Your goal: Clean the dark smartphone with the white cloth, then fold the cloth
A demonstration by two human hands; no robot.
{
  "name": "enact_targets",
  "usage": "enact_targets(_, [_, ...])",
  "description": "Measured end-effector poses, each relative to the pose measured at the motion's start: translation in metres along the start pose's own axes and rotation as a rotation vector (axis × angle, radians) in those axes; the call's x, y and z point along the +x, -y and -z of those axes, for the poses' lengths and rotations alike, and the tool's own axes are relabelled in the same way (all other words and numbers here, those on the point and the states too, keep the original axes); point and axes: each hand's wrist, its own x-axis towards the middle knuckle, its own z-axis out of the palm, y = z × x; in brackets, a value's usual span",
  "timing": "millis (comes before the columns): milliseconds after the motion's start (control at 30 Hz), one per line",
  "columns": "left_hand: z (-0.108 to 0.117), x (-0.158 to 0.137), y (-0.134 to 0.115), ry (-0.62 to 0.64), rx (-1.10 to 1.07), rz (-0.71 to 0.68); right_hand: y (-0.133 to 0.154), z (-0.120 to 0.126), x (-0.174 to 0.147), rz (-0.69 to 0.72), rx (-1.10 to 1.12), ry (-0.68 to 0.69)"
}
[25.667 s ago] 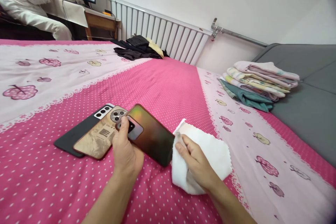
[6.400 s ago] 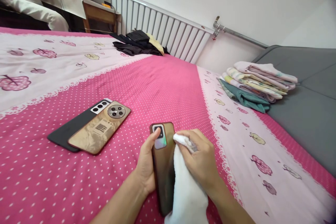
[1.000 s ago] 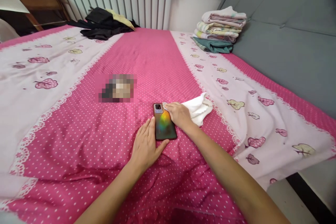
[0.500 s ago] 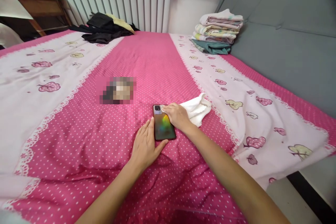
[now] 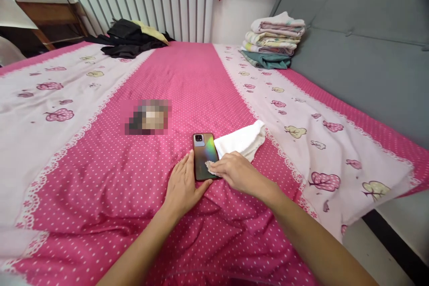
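Note:
A smartphone (image 5: 203,156) lies on the bed with its dark, shiny back facing up and its camera block at the far end. Flat against its left edge rests my left hand (image 5: 182,185), fingers stretched out and thumb along the near edge. My right hand (image 5: 239,172) is closed, pinching a small crumpled whitish tissue (image 5: 210,167) against the lower right of the phone's back. Just behind that hand, a white cloth (image 5: 243,139) is spread beside the phone; my fingers hide part of its near edge.
A pixelated object (image 5: 150,117) sits left of the phone. Dark clothes (image 5: 129,38) are heaped at the far side, and folded textiles (image 5: 275,40) are stacked by the grey headboard (image 5: 355,31). The pink dotted bedspread (image 5: 134,170) is wrinkled near me. A white radiator (image 5: 150,4) stands behind.
My right hand has slid from the phone's camera end down to its lower right with the tissue. My left hand stays at the phone's left edge. The view has shifted slightly.

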Motion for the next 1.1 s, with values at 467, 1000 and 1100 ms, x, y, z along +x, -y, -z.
enact_targets(467, [-0.001,0.001,-0.002,-0.006,-0.003,0.011,-0.021,-0.024,0.017,-0.201,-0.017,-0.225])
enact_targets(1000, [0.001,0.002,-0.004,0.007,0.007,0.028,-0.046,-0.027,0.066,-0.37,-0.175,-0.195])
enact_targets(1100, [0.002,0.002,-0.005,0.019,-0.011,0.035,-0.05,-0.027,0.073,-0.402,-0.16,-0.168])
